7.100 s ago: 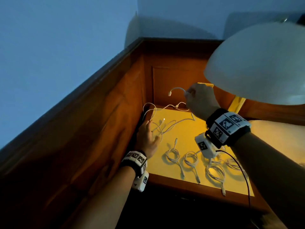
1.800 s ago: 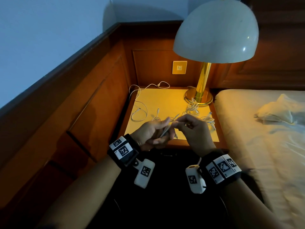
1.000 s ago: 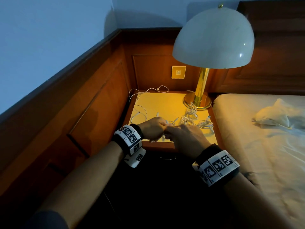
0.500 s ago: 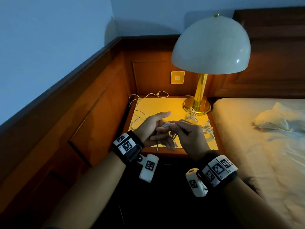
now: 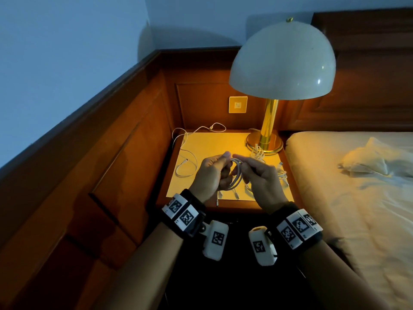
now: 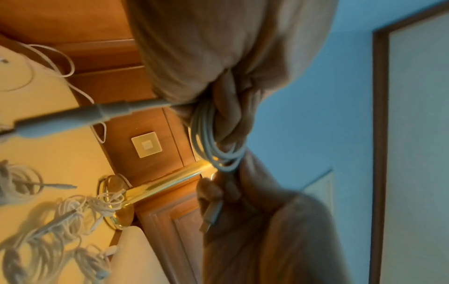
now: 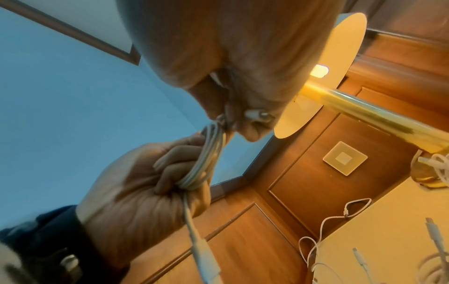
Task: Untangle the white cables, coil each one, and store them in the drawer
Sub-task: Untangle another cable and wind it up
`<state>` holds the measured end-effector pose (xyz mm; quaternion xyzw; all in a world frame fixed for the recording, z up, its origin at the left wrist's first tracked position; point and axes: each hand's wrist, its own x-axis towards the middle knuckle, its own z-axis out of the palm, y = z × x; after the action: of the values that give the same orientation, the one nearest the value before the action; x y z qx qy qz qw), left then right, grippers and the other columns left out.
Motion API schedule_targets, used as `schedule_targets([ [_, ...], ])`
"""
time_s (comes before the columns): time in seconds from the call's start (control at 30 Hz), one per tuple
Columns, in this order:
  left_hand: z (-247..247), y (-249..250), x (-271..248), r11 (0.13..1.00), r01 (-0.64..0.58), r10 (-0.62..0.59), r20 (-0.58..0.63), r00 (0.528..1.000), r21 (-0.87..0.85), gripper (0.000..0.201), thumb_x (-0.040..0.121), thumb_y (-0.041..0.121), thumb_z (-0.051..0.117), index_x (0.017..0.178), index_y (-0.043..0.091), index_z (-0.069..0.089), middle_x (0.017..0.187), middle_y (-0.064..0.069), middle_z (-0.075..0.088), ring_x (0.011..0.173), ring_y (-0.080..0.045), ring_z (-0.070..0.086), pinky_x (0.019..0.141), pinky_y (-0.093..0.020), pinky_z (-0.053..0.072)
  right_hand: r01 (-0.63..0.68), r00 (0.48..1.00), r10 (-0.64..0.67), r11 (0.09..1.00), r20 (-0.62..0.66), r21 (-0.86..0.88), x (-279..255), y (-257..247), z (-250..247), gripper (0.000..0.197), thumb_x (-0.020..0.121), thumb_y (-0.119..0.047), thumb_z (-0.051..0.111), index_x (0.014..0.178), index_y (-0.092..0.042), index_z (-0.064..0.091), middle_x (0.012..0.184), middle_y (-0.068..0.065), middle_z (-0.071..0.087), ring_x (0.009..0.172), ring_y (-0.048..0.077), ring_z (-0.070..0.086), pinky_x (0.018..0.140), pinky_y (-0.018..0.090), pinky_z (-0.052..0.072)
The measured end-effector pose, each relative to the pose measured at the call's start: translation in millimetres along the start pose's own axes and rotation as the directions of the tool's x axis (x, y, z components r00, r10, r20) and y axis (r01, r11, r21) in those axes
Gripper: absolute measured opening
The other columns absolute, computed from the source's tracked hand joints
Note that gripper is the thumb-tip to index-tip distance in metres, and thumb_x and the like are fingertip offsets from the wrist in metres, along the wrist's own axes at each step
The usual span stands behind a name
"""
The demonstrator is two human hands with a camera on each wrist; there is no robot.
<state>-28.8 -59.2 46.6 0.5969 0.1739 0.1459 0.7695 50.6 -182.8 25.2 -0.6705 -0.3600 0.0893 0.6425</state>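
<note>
A white cable (image 5: 237, 173) is wound into a small coil held between both hands above the nightstand's front edge. My left hand (image 5: 223, 172) grips the coil (image 7: 206, 159) with curled fingers, and one connector end (image 7: 203, 249) hangs below the fist. My right hand (image 5: 244, 168) pinches the cable's other plug (image 6: 210, 215) at the coil's top. A loose uncoiled white cable (image 5: 185, 163) lies on the nightstand's left side and trails to the back. Coiled cables lie by the lamp base (image 5: 258, 153) and at the right edge (image 5: 282, 173). No drawer is in view.
The nightstand (image 5: 212, 144) has a yellow-lit top and sits in a corner of wood panelling (image 5: 125, 153). A brass lamp (image 5: 281, 61) with a white dome shade stands at its back right. A wall switch plate (image 5: 238, 104) is behind it. A bed (image 5: 348, 198) borders the right side.
Both hands have come up from the nightstand's front edge with the cable. The left fingers, straight half a second ago, now curl round the coil, and the right hand has moved to its top.
</note>
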Motion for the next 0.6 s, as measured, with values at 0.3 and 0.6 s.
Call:
schedule_targets([
  [0.3,-9,8,-2,0.974,0.094,-0.064,0.148,0.987,-0.205,0.036,0.106,0.025,0.044,0.073,0.011,0.047,0.047,0.006,0.024,0.033,-0.003,0.027,0.031,-0.015,0.019,0.038,0.997,-0.053,0.972,-0.058,-0.231,16,-2,-8,0.02,0.095,-0.006,0.062,0.105,-0.014,0.077,0.094,0.001,0.07,0.085,0.01,0.062,0.072,0.022,0.047],
  [0.6,-9,17,-1,0.997,0.027,-0.014,0.177,0.984,-0.071,0.036,0.107,0.021,0.041,0.074,0.009,0.048,0.045,0.007,0.028,0.032,-0.005,0.025,0.032,-0.016,0.018,-0.369,0.886,0.458,0.786,-0.067,0.495,19,-24,4,0.023,0.084,-0.004,0.075,0.106,0.001,0.072,0.096,0.026,0.073,0.083,0.034,0.07,0.083,0.043,0.059],
])
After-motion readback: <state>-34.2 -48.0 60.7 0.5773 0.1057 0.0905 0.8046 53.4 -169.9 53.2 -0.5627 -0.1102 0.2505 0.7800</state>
